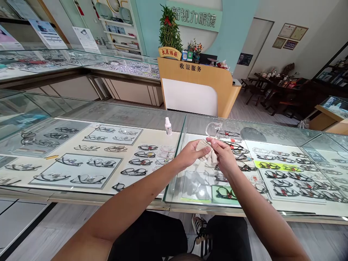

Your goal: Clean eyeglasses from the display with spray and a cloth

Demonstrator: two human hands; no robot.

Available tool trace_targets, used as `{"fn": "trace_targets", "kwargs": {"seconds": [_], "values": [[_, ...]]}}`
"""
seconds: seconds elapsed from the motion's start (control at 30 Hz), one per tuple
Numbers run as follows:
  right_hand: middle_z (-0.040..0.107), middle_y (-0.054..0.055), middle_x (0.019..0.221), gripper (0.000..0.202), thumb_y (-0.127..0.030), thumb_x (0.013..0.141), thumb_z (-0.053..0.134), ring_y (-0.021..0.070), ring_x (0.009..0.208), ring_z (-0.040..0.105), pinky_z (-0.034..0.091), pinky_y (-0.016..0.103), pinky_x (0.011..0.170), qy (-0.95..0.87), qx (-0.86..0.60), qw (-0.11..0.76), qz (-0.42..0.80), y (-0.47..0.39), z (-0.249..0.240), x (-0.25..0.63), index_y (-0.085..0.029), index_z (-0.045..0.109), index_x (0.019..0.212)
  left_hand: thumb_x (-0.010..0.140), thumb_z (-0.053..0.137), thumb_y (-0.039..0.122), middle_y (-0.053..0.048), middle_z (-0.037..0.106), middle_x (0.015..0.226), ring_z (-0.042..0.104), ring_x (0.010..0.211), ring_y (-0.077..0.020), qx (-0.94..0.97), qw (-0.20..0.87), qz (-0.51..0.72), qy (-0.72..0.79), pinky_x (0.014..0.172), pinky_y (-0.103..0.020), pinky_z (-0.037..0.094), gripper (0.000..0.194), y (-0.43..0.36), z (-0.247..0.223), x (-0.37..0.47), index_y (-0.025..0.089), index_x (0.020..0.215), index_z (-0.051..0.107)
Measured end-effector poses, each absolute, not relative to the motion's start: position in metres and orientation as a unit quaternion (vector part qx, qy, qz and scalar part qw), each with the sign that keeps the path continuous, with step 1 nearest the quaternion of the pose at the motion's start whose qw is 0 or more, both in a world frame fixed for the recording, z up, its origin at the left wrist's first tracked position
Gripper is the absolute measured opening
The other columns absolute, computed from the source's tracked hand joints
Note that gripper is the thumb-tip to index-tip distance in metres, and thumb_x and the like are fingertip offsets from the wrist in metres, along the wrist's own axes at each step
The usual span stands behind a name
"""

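A beige cleaning cloth (203, 146) is bunched between my two hands above the glass counter. My left hand (192, 153) is closed on the cloth, thumb on top. My right hand (223, 153) pinches a pair of glasses (213, 127) with a pale, clear-looking frame, which sticks out beyond my fingertips; the cloth hangs against these fingers too. How much of the glasses lies inside the cloth is hidden. A small white bottle (168, 127) stands upright on the counter, left of and beyond my hands.
Under the glass top of the display counter (174, 177) lie several rows of eyeglasses (136, 162) on trays. Beyond the counter stands a wooden cashier desk (225, 87) with a plant (170, 30). More glass cases (122, 67) run along the back left.
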State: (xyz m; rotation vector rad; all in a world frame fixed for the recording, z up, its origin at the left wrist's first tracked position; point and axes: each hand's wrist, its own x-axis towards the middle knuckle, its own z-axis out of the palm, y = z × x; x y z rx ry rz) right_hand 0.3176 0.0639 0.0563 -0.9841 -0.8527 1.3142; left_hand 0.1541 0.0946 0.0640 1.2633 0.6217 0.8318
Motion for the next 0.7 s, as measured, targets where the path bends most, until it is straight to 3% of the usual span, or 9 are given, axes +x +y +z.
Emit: {"fn": "trace_targets", "kwargs": {"seconds": [0.13, 0.33, 0.53, 0.7], "values": [[0.079, 0.004, 0.085, 0.041, -0.059, 0.068, 0.095, 0.0242, 0.091, 0.071, 0.054, 0.037, 0.083, -0.391, -0.422, 0.599, 0.557, 0.062, 0.059, 0.316, -0.027, 0.088, 0.093, 0.076, 0.084, 0.069, 0.001, 0.061, 0.076, 0.052, 0.068, -0.0120, 0.560, 0.668, 0.393, 0.294, 0.068, -0.026, 0.040, 0.061, 0.095, 0.062, 0.156, 0.015, 0.099, 0.068], [0.079, 0.003, 0.090, 0.036, -0.052, 0.069, 0.096, 0.0233, 0.091, 0.071, 0.055, 0.035, 0.083, -0.374, -0.413, 0.609, 0.565, 0.063, 0.059, 0.319, -0.027, 0.088, 0.094, 0.083, 0.075, 0.074, 0.003, 0.050, 0.064, 0.051, 0.067, -0.0126, 0.557, 0.680, 0.396, 0.267, 0.069, -0.027, 0.042, 0.059, 0.102, 0.060, 0.151, 0.017, 0.075, 0.060], [0.081, 0.003, 0.088, 0.041, -0.048, 0.066, 0.097, 0.0206, 0.076, 0.070, 0.054, 0.034, 0.073, -0.325, -0.404, 0.609, 0.601, 0.066, 0.060, 0.324, -0.024, 0.086, 0.098, 0.077, 0.087, 0.061, -0.002, 0.064, 0.084, 0.053, 0.071, -0.0120, 0.573, 0.710, 0.343, 0.226, 0.066, -0.025, 0.039, 0.060, 0.106, 0.058, 0.145, 0.014, 0.109, 0.071], [0.076, 0.001, 0.079, 0.044, -0.049, 0.066, 0.096, 0.0160, 0.065, 0.060, 0.047, 0.030, 0.062, -0.329, -0.410, 0.601, 0.602, 0.070, 0.054, 0.323, -0.024, 0.085, 0.100, 0.070, 0.093, 0.058, -0.002, 0.067, 0.086, 0.056, 0.072, -0.0124, 0.566, 0.695, 0.360, 0.260, 0.067, -0.025, 0.040, 0.066, 0.102, 0.059, 0.149, 0.014, 0.114, 0.071]]}}
